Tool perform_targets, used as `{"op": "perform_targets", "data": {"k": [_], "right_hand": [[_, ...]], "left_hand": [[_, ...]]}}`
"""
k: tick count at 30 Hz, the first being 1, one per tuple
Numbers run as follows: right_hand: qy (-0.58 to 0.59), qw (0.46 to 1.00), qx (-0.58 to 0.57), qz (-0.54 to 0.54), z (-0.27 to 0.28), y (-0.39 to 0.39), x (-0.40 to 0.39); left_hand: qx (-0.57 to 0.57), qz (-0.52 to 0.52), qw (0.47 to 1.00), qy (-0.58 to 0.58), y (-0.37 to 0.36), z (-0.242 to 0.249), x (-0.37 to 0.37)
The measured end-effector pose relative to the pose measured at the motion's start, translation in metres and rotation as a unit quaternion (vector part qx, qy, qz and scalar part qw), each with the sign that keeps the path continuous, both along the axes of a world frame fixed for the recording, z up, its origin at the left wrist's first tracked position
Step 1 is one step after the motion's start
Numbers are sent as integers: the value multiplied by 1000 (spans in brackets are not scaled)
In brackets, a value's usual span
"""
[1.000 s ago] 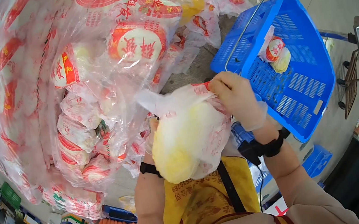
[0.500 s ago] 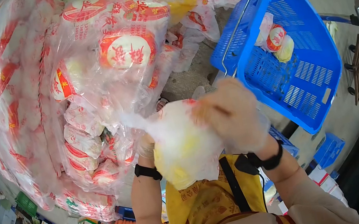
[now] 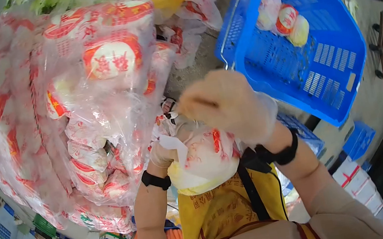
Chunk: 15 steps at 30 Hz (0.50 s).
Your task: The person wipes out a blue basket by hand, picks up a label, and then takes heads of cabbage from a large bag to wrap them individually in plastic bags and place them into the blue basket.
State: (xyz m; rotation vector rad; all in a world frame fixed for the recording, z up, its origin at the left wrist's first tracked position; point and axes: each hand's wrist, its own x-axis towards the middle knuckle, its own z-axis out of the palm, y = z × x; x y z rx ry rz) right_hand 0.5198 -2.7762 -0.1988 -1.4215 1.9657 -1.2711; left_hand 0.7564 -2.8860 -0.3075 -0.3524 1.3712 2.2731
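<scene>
Right hand (image 3: 222,106), motion-blurred, closed over the top of bagged cabbage (image 3: 204,161). Left hand (image 3: 162,152) mostly hidden behind the bag; its grip cannot be told. Blue basket (image 3: 327,75) far right, cropped.

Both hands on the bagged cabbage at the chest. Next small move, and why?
Probably carry the bagged cabbage right, over the blue basket: the right hand pinches its neck, the left hand supports it, and the basket already holds one similar bag.

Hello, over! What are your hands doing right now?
Left hand under bagged cabbage, gripping. Right hand closed on bag top. Blue basket beside, bagged produce inside.
</scene>
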Motion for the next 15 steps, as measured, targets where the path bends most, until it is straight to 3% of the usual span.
{"op": "perform_targets", "data": {"k": [1,2,3,4,6,8,10,11,12,13,14,15], "right_hand": [[-53,995,31,-79,-4,-6,-2],[-104,980,59,-156,-8,-11,-8],[-77,973,170,-135,-32,4,-13],[-75,973,165,-139,-36,14,-11],[-30,956,96,-274,-32,38,7],[-121,931,84,-334,-17,85,32],[-422,853,54,-302,-12,103,58],[-407,856,53,-313,-12,103,69],[-475,833,48,-280,-14,97,81],[-544,802,41,-243,-15,99,83],[-537,804,39,-253,-17,108,73],[-624,750,29,-218,-21,116,60]], "left_hand": [[304,150,917,-212,5,8,-14],[553,277,683,-390,8,12,-24],[551,274,685,-391,12,13,-26],[517,286,715,-374,14,15,-24],[448,309,766,-343,23,20,-7],[382,328,806,-312,39,27,10],[357,324,826,-290,52,34,1],[345,358,839,-220,55,46,-19],[335,388,845,-150,58,59,-42],[345,375,847,-148,63,74,-63],[288,372,868,-160,67,92,-84],[226,370,884,-173,72,102,-99]]}}
